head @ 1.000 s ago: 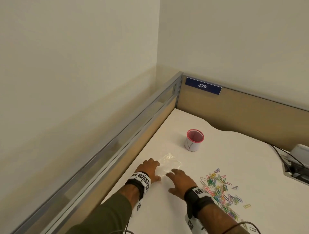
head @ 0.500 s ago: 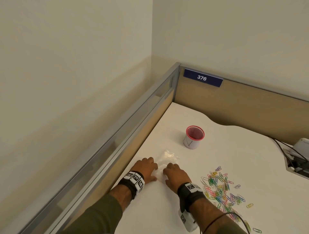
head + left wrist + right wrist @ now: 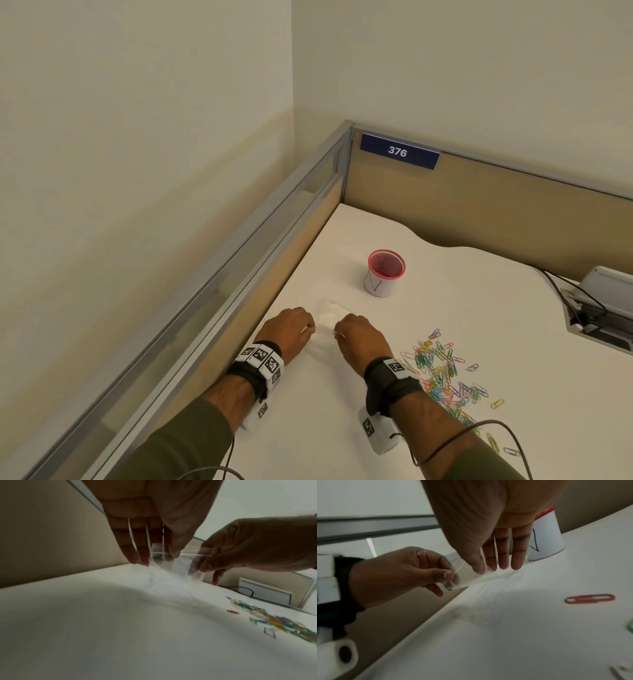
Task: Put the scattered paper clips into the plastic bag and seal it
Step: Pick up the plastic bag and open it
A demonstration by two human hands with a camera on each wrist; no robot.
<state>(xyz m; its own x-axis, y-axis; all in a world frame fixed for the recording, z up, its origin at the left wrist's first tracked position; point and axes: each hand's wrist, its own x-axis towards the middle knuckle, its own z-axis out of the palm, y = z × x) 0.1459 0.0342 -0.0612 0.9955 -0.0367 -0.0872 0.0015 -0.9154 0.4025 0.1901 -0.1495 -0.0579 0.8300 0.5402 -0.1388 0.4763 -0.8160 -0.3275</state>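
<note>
So a sec ago you had both palms lying pretty flat over the plastic bag [image 3: 329, 317] on the desk [image 3: 479, 308]. Now your left hand [image 3: 290, 329] and right hand [image 3: 360, 334] have curled in and each has grabbed a corner of the bag's top edge, w/ the near end coming up off the surface. Head cam also swung a bit, so the cup [image 3: 384, 273] and the 376 sign [image 3: 399, 151] sit differently in frame; they prob didn't move themselves.

What that means imo: you're past finding the bag and into opening the zip strip. Nothing's in it yet. The paper clips [image 3: 445, 373] are all in their pile on the desk, just beside your right wrist, apart from the bag.

View differences: from the head cam the bag is basically a faint shiny patch between your knuckles, and you can't see the grip at all. Left wrist cam shows the zip strip [image 3: 197, 553] stretched between the two hands, your right fingers pinching one end, left thumb + fingers on the other. Right wrist cam shows your left thumb [image 3: 447, 574] clamped on the bag corner, plus a lone red clip [image 3: 589, 598] lying on the desk. Can't tell from any view whether the mouth is actually parted yet.
</note>
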